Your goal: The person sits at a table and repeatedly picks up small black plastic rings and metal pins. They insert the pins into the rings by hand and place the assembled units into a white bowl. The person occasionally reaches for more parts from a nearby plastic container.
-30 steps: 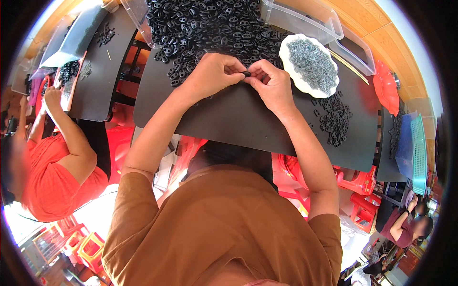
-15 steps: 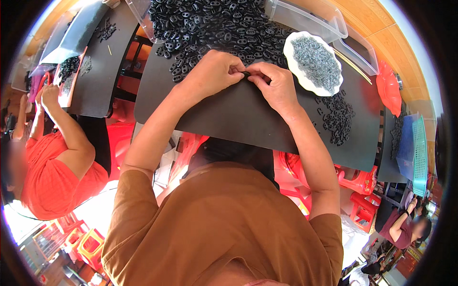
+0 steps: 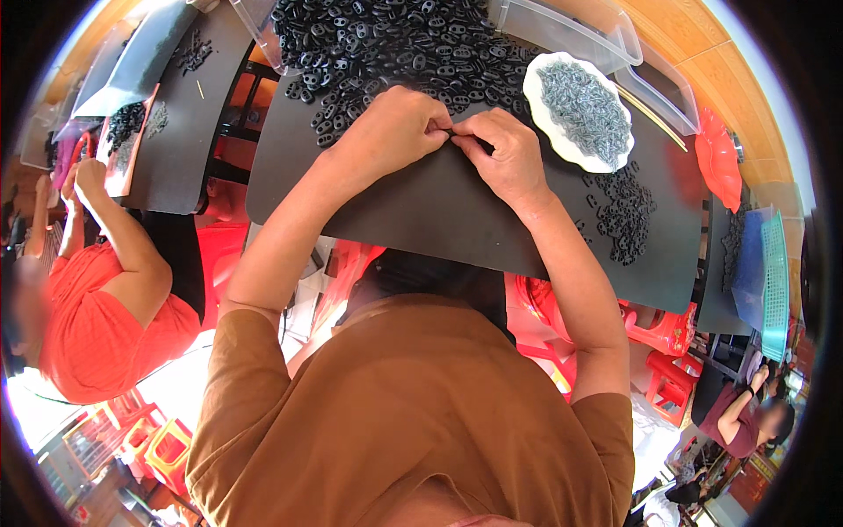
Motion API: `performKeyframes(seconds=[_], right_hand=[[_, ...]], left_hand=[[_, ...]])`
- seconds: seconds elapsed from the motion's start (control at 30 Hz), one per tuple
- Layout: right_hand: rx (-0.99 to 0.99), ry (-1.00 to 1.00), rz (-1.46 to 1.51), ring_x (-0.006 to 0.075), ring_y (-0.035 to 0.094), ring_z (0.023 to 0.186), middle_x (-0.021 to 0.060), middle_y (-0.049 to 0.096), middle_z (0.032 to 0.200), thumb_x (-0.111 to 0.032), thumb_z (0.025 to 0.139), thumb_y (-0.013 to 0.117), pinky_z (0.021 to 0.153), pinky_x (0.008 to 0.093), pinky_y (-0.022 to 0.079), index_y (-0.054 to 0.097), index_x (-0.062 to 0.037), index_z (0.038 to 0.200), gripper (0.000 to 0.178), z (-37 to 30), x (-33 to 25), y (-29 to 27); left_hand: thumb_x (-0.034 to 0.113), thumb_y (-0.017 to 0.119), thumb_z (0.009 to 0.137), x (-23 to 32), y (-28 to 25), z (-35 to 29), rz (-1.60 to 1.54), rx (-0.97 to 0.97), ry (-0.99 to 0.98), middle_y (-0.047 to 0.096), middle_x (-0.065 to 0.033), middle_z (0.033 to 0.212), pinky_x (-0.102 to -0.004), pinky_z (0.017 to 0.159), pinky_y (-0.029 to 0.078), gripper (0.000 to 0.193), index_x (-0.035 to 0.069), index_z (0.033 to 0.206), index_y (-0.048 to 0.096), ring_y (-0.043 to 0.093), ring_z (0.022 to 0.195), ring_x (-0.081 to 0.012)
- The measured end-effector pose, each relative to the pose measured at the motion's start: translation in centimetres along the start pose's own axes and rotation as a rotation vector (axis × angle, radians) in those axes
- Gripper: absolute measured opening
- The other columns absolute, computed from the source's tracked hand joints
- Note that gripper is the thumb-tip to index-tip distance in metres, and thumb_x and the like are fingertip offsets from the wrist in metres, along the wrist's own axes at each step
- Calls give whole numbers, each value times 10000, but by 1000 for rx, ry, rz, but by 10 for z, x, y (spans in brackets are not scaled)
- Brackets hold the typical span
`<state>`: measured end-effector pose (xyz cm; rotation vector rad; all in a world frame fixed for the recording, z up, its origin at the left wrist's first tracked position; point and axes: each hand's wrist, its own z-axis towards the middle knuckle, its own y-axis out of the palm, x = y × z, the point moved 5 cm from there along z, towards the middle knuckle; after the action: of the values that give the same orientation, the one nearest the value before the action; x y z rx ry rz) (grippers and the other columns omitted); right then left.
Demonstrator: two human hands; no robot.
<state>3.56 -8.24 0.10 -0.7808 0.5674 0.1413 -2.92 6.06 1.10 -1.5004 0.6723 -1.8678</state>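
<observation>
Over the dark table (image 3: 395, 211), my left hand (image 3: 397, 130) and my right hand (image 3: 504, 154) meet with fingertips almost touching. Both are closed in a pinch around a small black piece (image 3: 452, 133); most of it is hidden by the fingers, so its exact shape cannot be told. Just beyond my hands spreads a large heap of black oval pieces with two holes each (image 3: 386, 53). A white scalloped bowl (image 3: 536, 101) to the right holds many small clear-grey slender parts. Nearer on the right lies a pile of small black pieces (image 3: 625, 215).
Clear plastic bins (image 3: 571, 33) stand along the far edge, beside thin yellowish sticks (image 3: 652, 119) and a red dish (image 3: 718, 162). At the left, a person in red (image 3: 114, 307) works at another table (image 3: 180, 132). Red stools (image 3: 672, 382) stand around, and a teal basket (image 3: 773, 281) is at far right.
My fingertips have shifted very slightly, and less of the black piece shows between them now. The heap, the bowl and the pile stay as they were.
</observation>
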Motion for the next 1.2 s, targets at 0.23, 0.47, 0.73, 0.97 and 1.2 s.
performKeyframes(seconds=[0.23, 0.47, 0.73, 0.97, 1.2], right_hand=[[-7, 29, 35, 264, 635, 776, 49, 672, 824, -31, 734, 754, 671, 365, 525, 654, -57, 835, 145, 0, 4, 4], [-13, 11, 63, 276, 625, 767, 52, 662, 805, -18, 736, 747, 699, 382, 514, 644, -57, 819, 137, 0, 5, 3], [-23, 8, 45, 271, 608, 786, 41, 645, 782, -9, 734, 741, 721, 382, 496, 618, -52, 789, 142, 2, 6, 6], [-20, -31, 15, 268, 597, 791, 43, 633, 779, -7, 726, 740, 710, 380, 477, 597, -46, 769, 154, 2, 5, 5], [-24, -13, 18, 287, 594, 809, 56, 625, 797, -12, 748, 728, 731, 398, 482, 595, -44, 783, 141, 5, 6, 6]], left_hand=[[61, 703, 803, -2, 0, -3, -43, 21, 0, 712, -158, 833, -327, 705, 563, 162, -13, 945, 730, 712, 751, -251], [55, 711, 801, -1, 4, -6, -40, 70, 49, 695, -140, 811, -316, 665, 548, 137, -12, 919, 726, 689, 710, -242], [52, 710, 796, 1, 5, -4, 14, 76, 68, 682, -140, 798, -323, 644, 538, 127, -19, 900, 722, 679, 691, -243], [42, 707, 792, 0, 7, -3, 2, 69, 87, 674, -150, 790, -336, 638, 536, 120, -25, 891, 712, 671, 682, -262], [57, 700, 805, -4, 8, 1, 11, 55, 73, 683, -163, 821, -361, 673, 540, 138, -31, 911, 705, 682, 729, -287]])
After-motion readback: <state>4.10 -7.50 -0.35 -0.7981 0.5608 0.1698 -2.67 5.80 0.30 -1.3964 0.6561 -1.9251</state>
